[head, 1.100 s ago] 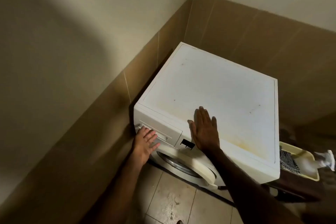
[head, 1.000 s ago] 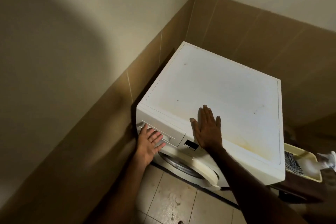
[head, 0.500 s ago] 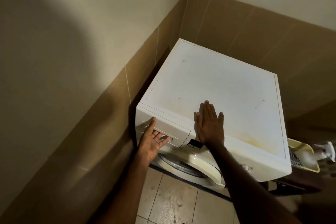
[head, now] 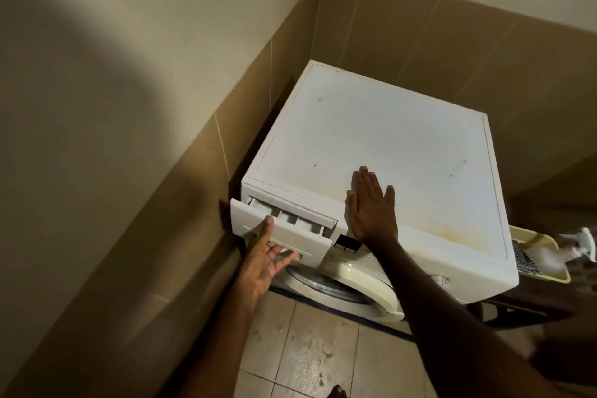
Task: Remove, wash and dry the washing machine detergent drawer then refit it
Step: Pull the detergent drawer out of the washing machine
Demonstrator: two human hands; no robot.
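Note:
A white front-loading washing machine (head: 403, 139) stands in the room's corner. Its detergent drawer (head: 290, 234) at the front top left is pulled partway out, and three compartments show behind the front panel. My left hand (head: 263, 260) grips the drawer front from below, thumb on the panel face and fingers under its lower edge. My right hand (head: 371, 207) lies flat, fingers together, on the front edge of the machine's top, just right of the drawer. The round door (head: 352, 287) sits below.
Tiled walls close in on the left and behind the machine. A yellow tray (head: 542, 255) holding a checked cloth and a white spray bottle (head: 578, 244) sits low at the right. Tiled floor (head: 307, 349) lies in front.
The drawer was flush with the front panel; my left hand has hooked under it and drawn it partway out toward me. My right hand stayed flat on the top.

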